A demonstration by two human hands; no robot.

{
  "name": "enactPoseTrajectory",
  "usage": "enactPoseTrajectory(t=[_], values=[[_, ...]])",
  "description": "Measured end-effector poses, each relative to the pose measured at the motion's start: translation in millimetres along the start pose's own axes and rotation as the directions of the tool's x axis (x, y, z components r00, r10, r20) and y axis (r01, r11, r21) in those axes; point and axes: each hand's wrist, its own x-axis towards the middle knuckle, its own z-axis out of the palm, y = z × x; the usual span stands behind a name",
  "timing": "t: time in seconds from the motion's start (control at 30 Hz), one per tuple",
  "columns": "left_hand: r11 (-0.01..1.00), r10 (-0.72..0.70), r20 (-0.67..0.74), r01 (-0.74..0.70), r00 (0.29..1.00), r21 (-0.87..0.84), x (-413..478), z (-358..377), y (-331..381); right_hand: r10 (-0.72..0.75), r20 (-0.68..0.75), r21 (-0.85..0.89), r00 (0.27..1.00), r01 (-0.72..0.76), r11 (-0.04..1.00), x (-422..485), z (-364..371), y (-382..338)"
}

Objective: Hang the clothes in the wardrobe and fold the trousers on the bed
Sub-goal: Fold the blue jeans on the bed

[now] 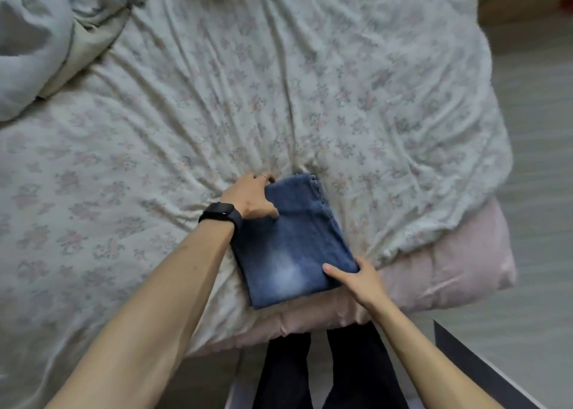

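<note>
Blue denim trousers [291,241] lie folded into a compact rectangle near the bed's front edge, on the floral sheet [217,98]. My left hand [251,196], with a black watch on the wrist, grips the fold's far left corner, thumb on top and fingers curled round the edge. At the near right corner, my right hand [356,280] holds the fold with the thumb lying on the denim and the fingers tucked under the side. No wardrobe or hanger is in view.
A crumpled pale blue duvet [40,45] is bunched at the bed's far left. A pink mattress cover [434,278] shows at the near right corner. Grey floor [539,160] runs along the right side. My dark-trousered legs [335,374] stand against the bed edge.
</note>
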Motion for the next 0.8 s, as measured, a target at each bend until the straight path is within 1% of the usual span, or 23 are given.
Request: enactPoseTrajectory(t=[0.07,0.1,0.17,0.23,0.27,0.3,0.33,0.4,0.43,0.47,0.53,0.57,0.6,0.63,0.67,0.7,0.73,0.77,0.8], values=[[0.999,-0.01,0.051,0.013,0.999,-0.047,9,-13,-1,-0.002,0.059,0.07,0.998,-0.002,0.998,8,-6,-8],[0.998,-0.015,0.076,0.02,0.997,-0.065,10,-17,-4,-0.017,0.079,0.063,0.997,0.012,0.998,9,-7,-13],[0.989,-0.029,0.115,0.045,0.993,-0.139,6,-16,-12,-0.068,0.065,-0.032,0.996,0.07,0.997,4,-11,-18],[0.943,-0.055,0.117,0.09,0.992,-0.322,-9,-11,-27,-0.125,-0.004,-0.102,0.992,0.124,0.987,-4,-18,-31],[0.891,-0.074,0.11,0.115,0.991,-0.44,-20,-6,-37,-0.16,-0.039,-0.093,0.986,0.156,0.983,-7,-25,-42],[0.818,-0.098,0.101,0.138,0.99,-0.559,-35,-5,-46,-0.208,-0.076,-0.073,0.975,0.203,0.977,-11,-33,-59],[0.724,-0.132,0.102,0.167,0.986,-0.669,-50,-1,-53,-0.257,-0.112,-0.054,0.96,0.253,0.966,-11,-41,-78],[0.493,-0.229,0.108,0.211,0.967,-0.844,-71,9,-60,-0.358,-0.177,-0.026,0.917,0.359,0.933,-5,-51,-122],[0.38,-0.269,0.118,0.218,0.956,-0.899,-77,17,-59,-0.41,-0.194,-0.027,0.891,0.413,0.91,0,-53,-144],[0.29,-0.31,0.126,0.22,0.942,-0.931,-78,26,-54,-0.462,-0.209,-0.043,0.862,0.464,0.885,7,-54,-164],[0.149,-0.404,0.127,0.202,0.906,-0.968,-83,42,-50,-0.579,-0.186,-0.114,0.794,0.568,0.815,20,-41,-200],[0.104,-0.437,0.137,0.201,0.889,-0.974,-83,51,-45,-0.607,-0.166,-0.163,0.777,0.586,0.794,25,-34,-208],[0.09,-0.48,0.133,0.199,0.867,-0.976,-84,56,-46,-0.624,-0.138,-0.218,0.769,0.591,0.777,29,-20,-216],[0.134,-0.53,0.098,0.197,0.842,-0.971,-83,61,-45,-0.629,-0.127,-0.296,0.767,0.576,0.762,31,-8,-216],[0.218,-0.601,0.016,0.183,0.799,-0.959,-82,65,-45,-0.654,-0.129,-0.399,0.745,0.565,0.722,29,7,-210],[0.329,-0.671,-0.114,0.157,0.733,-0.931,-81,69,-49,-0.713,-0.117,-0.524,0.691,0.567,0.636,26,27,-203],[0.524,-0.687,-0.312,0.15,0.657,-0.839,-82,70,-43,-0.78,-0.103,-0.622,0.618,0.572,0.535,21,41,-189],[0.748,-0.587,-0.531,0.159,0.611,-0.644,-83,71,-35,-0.835,-0.061,-0.681,0.547,0.589,0.436,15,52,-174],[0.905,-0.401,-0.681,0.153,0.613,-0.396,-80,73,-28,-0.868,0.006,-0.716,0.497,0.609,0.343,12,62,-159]])
